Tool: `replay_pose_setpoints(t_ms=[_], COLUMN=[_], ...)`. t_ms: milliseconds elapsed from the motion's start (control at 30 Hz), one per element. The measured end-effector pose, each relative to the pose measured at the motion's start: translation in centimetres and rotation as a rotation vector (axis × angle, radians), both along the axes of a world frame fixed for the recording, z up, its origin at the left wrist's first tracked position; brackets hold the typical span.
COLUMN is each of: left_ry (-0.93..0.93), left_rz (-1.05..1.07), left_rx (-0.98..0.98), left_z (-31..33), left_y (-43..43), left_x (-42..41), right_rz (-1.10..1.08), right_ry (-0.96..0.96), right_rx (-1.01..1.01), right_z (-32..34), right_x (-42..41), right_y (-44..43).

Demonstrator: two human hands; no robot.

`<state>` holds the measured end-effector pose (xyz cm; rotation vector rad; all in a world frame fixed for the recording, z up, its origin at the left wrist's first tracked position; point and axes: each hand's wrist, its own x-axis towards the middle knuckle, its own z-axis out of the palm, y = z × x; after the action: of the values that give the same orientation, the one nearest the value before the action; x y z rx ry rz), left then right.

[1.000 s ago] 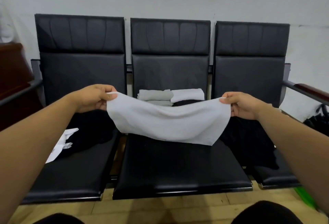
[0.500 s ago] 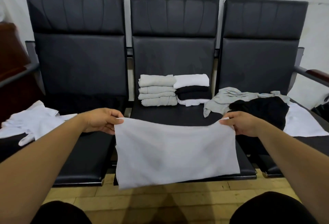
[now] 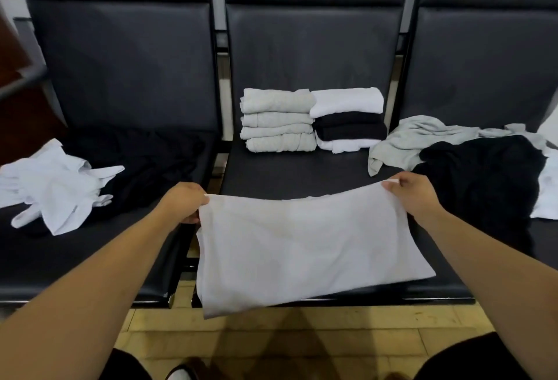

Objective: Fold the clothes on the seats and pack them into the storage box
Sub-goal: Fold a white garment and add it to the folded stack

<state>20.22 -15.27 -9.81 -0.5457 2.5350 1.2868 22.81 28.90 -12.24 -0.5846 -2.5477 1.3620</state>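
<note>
a row of three black seats (image 3: 311, 47) is spread across the whole frame and is used as the worktable. loose clothes are left unfolded at both edges, presumably waiting their turn: a white heap (image 3: 54, 189) beside a black heap (image 3: 157, 162) at the left of the frame, and a grey garment (image 3: 401, 144) and a black garment (image 3: 483, 174) at the right. at the lower centre a white garment (image 3: 302, 243), seemingly folded once, is stretched over the front of the middle seat, its near edge hanging past the seat lip. at the centre back a grey stack (image 3: 277, 120) and a white and black stack (image 3: 347, 120) are set touching, likely so the front is free for folding. the far corners of the white garment are pinched, one by the left hand (image 3: 184, 203) and one by the right hand (image 3: 413, 195), fingers curled round the cloth, so that the edge is held taut for the next fold. no storage box is seen.
</note>
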Motion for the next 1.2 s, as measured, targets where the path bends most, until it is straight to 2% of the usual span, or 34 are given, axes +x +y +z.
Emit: replay_pose_setpoints(t_ms=[133,233,300,400,500,533,600,700,767,900,1033,1100,1200], left_ry=[-0.003,-0.015,-0.09,-0.231,-0.354,-0.351,-0.272,-0.136,-0.074,-0.074,-0.12,-0.071,0.073], left_rz=[-0.039,-0.155,-0.197,-0.176,-0.153,-0.157,-0.218,-0.308,-0.325,-0.283,-0.184,-0.195,-0.203], left_rx=[-0.187,-0.295,-0.298,-0.254,-0.148,-0.12,-0.204,-0.43,-0.498,-0.397,-0.138,-0.09,-0.119], left_z=[-0.9,-0.7,-0.4,0.0,0.0,-0.2,-0.8,-1.1,-0.7,-0.3,0.6,1.3,2.4], left_y=[0.1,0.7,1.1,1.8,2.2,2.3,2.6,3.0,3.4,4.2,3.9,3.6,3.5], left_x=[-0.5,0.0,0.5,1.8,3.1,3.5,3.8,4.0,4.3,3.8,3.5,3.4,2.9], right_rz=[-0.013,0.002,0.032,0.251,0.482,0.523,0.574,0.615,0.644,0.772,0.792,0.781,0.762], right_ry=[-0.015,-0.07,-0.034,0.02,-0.101,-0.167,-0.247,-0.262,-0.247,-0.122,-0.09,-0.124,-0.164], right_rx=[0.109,0.357,0.535,0.544,0.519,0.517,0.547,0.63,0.622,0.656,0.755,0.77,0.793], right_z=[-1.1,-1.4,-0.8,0.3,0.3,0.1,-0.4,-1.2,-2.0,-3.2,-3.6,-3.5,-3.7], right_x=[-1.1,-1.2,-0.8,0.9,3.5,4.3,5.6,6.5,6.9,7.5,7.6,7.2,6.5], right_y=[-0.6,-2.1,-4.2,-8.6,-12.7,-13.8,-15.1,-15.4,-15.1,-14.4,-14.8,-15.5,-16.8])
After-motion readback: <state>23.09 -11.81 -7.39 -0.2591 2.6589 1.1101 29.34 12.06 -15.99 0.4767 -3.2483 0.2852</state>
